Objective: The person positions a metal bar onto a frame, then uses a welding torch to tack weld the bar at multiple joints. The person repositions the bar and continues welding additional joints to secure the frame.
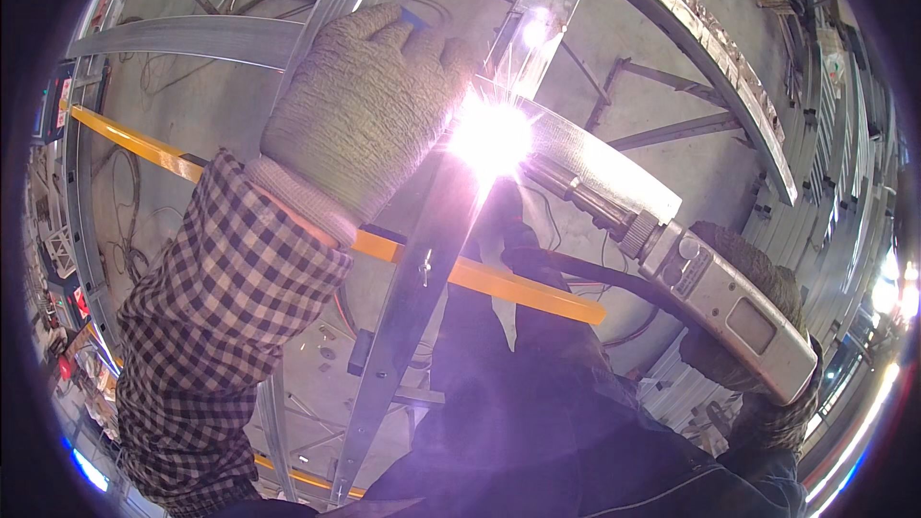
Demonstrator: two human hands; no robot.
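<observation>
Checked sleeve (206,326), boxy grey torch (710,283)

A grey welding torch (715,290) slants up and left, its nozzle at a white-hot glare over a silvery metal beam (403,331).

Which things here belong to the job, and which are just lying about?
In the job:
- torch, in the right hand
- beam and flat bar, at the arc

Apparently lying about:
- metal lengths, stacked at right
- cables, on the floor at left
</observation>
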